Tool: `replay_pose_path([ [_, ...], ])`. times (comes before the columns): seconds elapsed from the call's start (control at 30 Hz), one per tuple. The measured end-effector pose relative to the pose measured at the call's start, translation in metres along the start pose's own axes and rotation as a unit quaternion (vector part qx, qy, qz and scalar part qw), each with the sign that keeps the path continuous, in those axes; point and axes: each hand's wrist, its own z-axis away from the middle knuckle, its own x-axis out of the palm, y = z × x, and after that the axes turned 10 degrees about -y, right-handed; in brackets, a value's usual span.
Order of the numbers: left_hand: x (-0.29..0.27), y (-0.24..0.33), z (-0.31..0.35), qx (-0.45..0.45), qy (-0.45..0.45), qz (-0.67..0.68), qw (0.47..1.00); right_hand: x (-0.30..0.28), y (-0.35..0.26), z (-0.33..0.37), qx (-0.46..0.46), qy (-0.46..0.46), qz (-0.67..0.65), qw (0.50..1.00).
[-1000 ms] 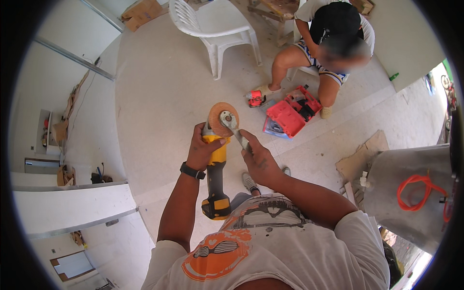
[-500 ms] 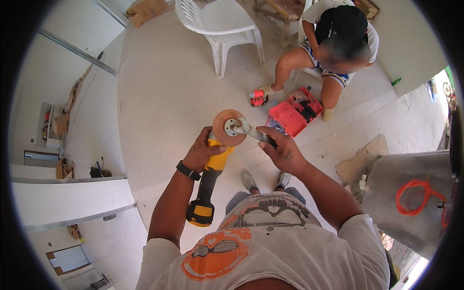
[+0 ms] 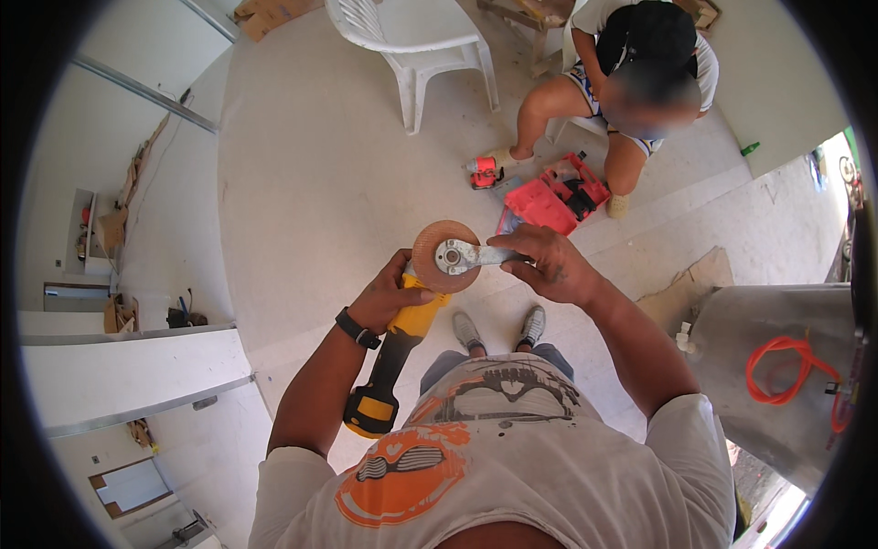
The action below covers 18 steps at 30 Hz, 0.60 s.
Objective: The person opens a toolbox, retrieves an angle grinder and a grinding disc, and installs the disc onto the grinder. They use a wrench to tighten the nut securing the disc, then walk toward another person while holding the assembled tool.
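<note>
My left hand (image 3: pixel 389 296) is wrapped round the front of a yellow and black angle grinder (image 3: pixel 414 317), whose handle slants down toward my left side. A round brown disc (image 3: pixel 441 236) is mounted on the grinder's head, facing up. My right hand (image 3: pixel 549 263) grips the dark end of a metal spanner (image 3: pixel 480 256). The spanner's head lies over the round flange at the disc's centre. Fingers of the left hand are partly hidden behind the tool.
Ahead on the floor lie an open red tool case (image 3: pixel 544 202) and a red power tool (image 3: pixel 483 172). A person (image 3: pixel 631 73) sits beyond them. A white plastic chair (image 3: pixel 416 46) stands ahead. To my right are a metal tank (image 3: pixel 796 366) with an orange hose (image 3: pixel 764 395) and torn cardboard (image 3: pixel 686 288).
The spanner has gone from tilted to lying flat across the disc's centre. The disc and both hands have shifted slightly to the right.
</note>
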Motion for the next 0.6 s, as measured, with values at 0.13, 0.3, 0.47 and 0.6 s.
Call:
replay_pose_path([
  [0.13, 0.004, -0.004, -0.001, 0.009, -0.006, -0.010, 1.000, -0.002, 0.006, 0.001, -0.022, 0.001, -0.038, 0.999],
  [0.3, 0.016, -0.014, 0.000, 0.004, -0.006, 0.006, 1.000, 0.015, 0.002, -0.004, 0.074, 0.132, 0.108, 0.983],
  [0.47, 0.022, -0.021, -0.001, -0.008, -0.011, 0.041, 0.999, 0.023, 0.002, -0.009, 0.136, 0.177, 0.194, 0.955],
  [0.6, 0.035, -0.036, 0.003, -0.015, -0.008, 0.035, 0.999, 0.004, 0.011, -0.007, 0.088, 0.131, 0.209, 0.965],
])
